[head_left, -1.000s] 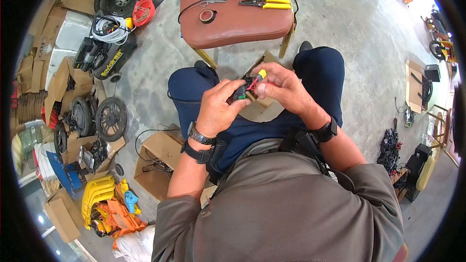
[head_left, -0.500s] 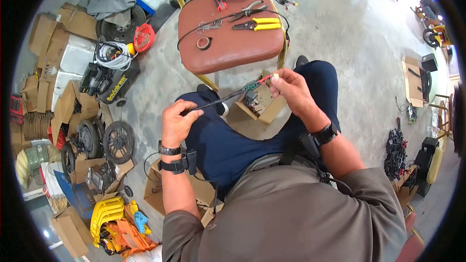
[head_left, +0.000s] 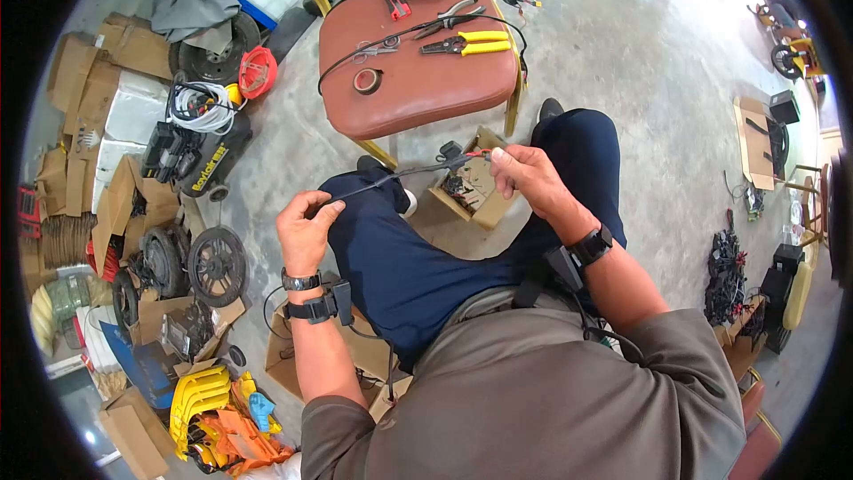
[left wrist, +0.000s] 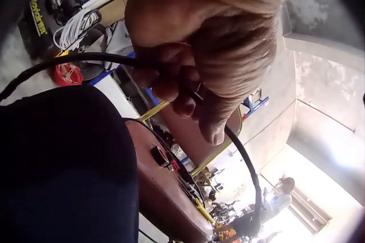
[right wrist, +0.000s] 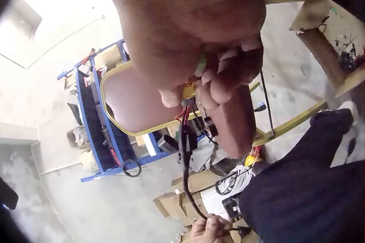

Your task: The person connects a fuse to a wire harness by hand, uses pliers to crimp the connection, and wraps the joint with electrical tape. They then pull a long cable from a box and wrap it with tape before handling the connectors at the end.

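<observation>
A black cable [head_left: 382,181] stretches between the two hands over the left thigh. My left hand [head_left: 306,229] pinches its left part between thumb and fingers; in the left wrist view the cable [left wrist: 246,154] passes through the grip and sags out on both sides. At the other end my right hand [head_left: 531,178] holds a small yellow connector [right wrist: 189,91], mostly hidden by the fingers. Short red wires [head_left: 480,154] run from the connector into the cable's dark, thicker section.
On the brown chair seat [head_left: 418,107] ahead lie yellow-handled wire strippers [head_left: 484,43], pliers [head_left: 451,18], scissors [head_left: 378,49] and a tape roll [head_left: 367,81]. An open cardboard box [head_left: 491,209] with parts stands between the feet. Wheels [head_left: 217,267] and cartons crowd the left.
The hands were close together around a bunched cable. They moved apart, drawing it out into a line; the left hand then shifted slightly further left, and the green part no longer shows.
</observation>
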`<state>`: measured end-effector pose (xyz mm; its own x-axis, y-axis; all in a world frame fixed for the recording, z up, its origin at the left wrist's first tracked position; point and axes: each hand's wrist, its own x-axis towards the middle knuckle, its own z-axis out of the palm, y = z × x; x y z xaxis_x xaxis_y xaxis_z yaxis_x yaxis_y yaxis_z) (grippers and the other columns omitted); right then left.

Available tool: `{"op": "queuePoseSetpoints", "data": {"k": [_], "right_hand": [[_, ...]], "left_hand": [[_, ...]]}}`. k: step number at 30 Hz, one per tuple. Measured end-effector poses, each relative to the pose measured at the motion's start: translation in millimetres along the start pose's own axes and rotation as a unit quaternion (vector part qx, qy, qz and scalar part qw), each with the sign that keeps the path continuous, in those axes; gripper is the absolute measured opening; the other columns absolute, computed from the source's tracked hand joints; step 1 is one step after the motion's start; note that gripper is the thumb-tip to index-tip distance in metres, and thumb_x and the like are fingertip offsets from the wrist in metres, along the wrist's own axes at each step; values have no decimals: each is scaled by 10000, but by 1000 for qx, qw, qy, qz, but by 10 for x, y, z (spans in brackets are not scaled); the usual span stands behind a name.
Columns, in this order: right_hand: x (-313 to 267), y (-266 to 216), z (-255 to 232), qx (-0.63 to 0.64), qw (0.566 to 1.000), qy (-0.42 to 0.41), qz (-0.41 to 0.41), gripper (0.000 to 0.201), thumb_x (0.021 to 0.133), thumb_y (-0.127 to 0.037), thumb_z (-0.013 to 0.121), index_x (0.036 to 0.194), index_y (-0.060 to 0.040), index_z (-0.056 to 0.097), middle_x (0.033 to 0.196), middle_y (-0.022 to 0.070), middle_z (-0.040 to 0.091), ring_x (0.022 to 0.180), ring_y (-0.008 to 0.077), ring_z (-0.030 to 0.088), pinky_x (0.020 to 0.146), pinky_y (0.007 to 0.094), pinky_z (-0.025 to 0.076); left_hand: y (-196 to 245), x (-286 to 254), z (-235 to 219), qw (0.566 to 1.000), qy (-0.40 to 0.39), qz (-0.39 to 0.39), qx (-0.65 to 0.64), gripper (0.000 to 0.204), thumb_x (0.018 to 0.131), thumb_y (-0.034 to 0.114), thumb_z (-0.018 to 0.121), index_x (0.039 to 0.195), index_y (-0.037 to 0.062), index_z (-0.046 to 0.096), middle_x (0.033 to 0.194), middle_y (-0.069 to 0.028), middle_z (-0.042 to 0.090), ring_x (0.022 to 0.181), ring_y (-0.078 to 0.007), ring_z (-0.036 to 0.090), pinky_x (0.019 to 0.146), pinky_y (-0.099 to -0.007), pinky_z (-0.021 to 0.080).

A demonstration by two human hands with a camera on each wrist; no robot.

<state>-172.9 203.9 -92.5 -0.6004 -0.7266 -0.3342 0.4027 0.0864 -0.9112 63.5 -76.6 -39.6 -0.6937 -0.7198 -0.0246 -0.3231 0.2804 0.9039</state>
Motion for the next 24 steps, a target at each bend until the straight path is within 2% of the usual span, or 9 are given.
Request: {"op": "queuePoseSetpoints", "data": {"k": [3, 6, 12, 15, 19, 21, 24], "right_hand": [[11, 10, 2, -25, 1000, 1, -4, 387, 980, -344, 605, 767, -24, 651, 620, 48, 607, 547, 111, 543, 535, 255, 430], [-3, -59, -2, -67, 998, -12, 0, 416, 987, -365, 590, 773, -15, 654, 614, 47, 602, 544, 116, 539, 527, 263, 428], [-108, -140, 41, -71, 997, -40, 15, 431, 1001, -359, 566, 748, -19, 641, 611, 44, 593, 553, 115, 539, 543, 272, 435], [-116, -100, 45, -57, 997, -60, 1, 411, 991, -346, 590, 769, -6, 656, 636, 33, 597, 589, 107, 562, 549, 266, 454], [-145, -255, 120, -129, 989, -61, -49, 378, 975, -323, 622, 770, -8, 657, 649, 21, 604, 606, 87, 559, 561, 264, 452], [-184, -368, 196, -158, 983, -65, -75, 361, 966, -308, 638, 765, -9, 651, 651, 15, 605, 613, 76, 555, 564, 263, 449], [-261, -498, 293, -191, 971, -88, -115, 279, 956, -228, 653, 773, -18, 645, 644, -9, 603, 610, 58, 548, 556, 246, 440]], "left_hand": [[39, 12, -15, 996, -17, 73, 38, 154, 771, 7, 802, 880, -22, 697, 799, 0, 640, 729, -73, 552, 639, -228, 442], [42, 0, 35, 998, -7, 67, 20, 127, 787, 30, 799, 845, -23, 700, 772, 2, 631, 697, -72, 535, 616, -229, 422], [65, -38, 136, 999, 9, 34, 23, 125, 806, 49, 788, 868, -22, 707, 744, -11, 630, 678, -83, 541, 620, -230, 434], [183, -45, 150, 995, -45, 74, 41, 173, 788, 64, 805, 907, -19, 710, 763, -15, 637, 684, -81, 544, 628, -232, 447], [511, -166, 285, 986, -144, 67, 57, 341, 786, 47, 797, 1097, -26, 678, 876, -17, 649, 772, -88, 590, 703, -241, 495], [748, -292, 449, 987, -138, 78, 27, 344, 800, 27, 780, 1121, -26, 669, 877, -17, 634, 764, -90, 584, 692, -237, 488], [873, -364, 591, 975, -151, 160, 8, 312, 834, 9, 742, 1134, -26, 664, 866, -19, 619, 720, -76, 561, 636, -224, 466]]}}
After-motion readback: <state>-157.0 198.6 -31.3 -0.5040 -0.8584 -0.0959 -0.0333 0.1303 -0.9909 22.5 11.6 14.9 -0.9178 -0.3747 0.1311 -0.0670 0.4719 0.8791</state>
